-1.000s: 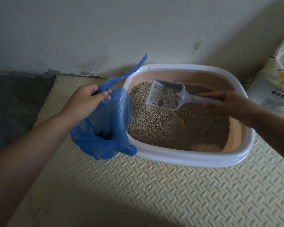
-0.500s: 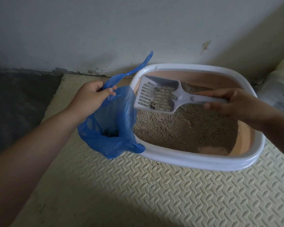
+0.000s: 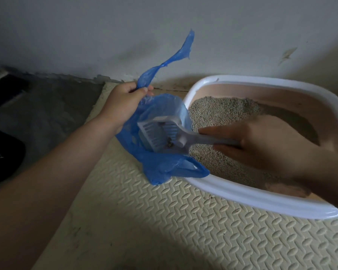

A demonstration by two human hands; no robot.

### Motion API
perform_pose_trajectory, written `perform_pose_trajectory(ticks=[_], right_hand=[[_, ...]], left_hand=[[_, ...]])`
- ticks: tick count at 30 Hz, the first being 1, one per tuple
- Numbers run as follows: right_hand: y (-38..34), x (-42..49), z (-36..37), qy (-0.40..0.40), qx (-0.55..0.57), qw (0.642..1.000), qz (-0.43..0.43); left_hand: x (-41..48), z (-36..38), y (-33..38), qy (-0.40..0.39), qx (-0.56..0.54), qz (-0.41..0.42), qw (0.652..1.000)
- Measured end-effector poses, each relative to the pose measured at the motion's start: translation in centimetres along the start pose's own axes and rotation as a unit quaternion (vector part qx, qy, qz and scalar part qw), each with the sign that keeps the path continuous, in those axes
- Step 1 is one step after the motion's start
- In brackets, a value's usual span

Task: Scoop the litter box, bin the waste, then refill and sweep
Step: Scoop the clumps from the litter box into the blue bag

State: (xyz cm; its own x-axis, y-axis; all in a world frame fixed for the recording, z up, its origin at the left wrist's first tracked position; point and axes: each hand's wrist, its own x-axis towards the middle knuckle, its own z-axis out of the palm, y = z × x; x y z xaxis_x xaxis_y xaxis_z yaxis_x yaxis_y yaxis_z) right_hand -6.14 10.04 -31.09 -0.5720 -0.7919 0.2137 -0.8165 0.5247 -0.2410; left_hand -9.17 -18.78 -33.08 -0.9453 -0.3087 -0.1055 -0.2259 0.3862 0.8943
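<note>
A white-rimmed litter box [image 3: 252,197] with a pink inside stands on the mat, holding grey litter [image 3: 219,112]. My left hand [image 3: 123,104] grips the handle of a blue plastic bag [image 3: 164,168], holding it open beside the box's left end. My right hand [image 3: 261,145] grips the handle of a grey slotted scoop [image 3: 160,135]. The scoop's head is tipped down inside the bag's mouth, with a few dark clumps left near its back edge.
A cream textured foam mat [image 3: 183,230] covers the floor under the box. Bare grey concrete floor [image 3: 47,110] lies to the left, with a dark object [image 3: 4,152] at the left edge. A pale wall [image 3: 164,26] rises right behind the box.
My right hand has swung the scoop left, from above the litter into the open bag, and tipped it. The view has shifted left, so the litter sack at right has left the frame.
</note>
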Motion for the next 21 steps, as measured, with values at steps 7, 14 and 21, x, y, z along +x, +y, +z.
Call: perform_pose_trajectory(ticks=[7, 14, 21], right_hand=[[-0.3, 0.1, 1.0, 0.014, -0.087, 0.995, -0.04], [-0.1, -0.3, 1.2, -0.005, -0.102, 0.994, -0.047], [0.4, -0.5, 2.2, 0.009, -0.16, 0.985, -0.06]], left_hand=[[-0.3, -0.3, 0.5, -0.001, -0.001, 0.003, 1.0], [-0.1, 0.1, 0.6, -0.008, -0.006, -0.005, 1.0], [-0.1, 0.2, 0.7, -0.01, -0.011, -0.003, 1.0]])
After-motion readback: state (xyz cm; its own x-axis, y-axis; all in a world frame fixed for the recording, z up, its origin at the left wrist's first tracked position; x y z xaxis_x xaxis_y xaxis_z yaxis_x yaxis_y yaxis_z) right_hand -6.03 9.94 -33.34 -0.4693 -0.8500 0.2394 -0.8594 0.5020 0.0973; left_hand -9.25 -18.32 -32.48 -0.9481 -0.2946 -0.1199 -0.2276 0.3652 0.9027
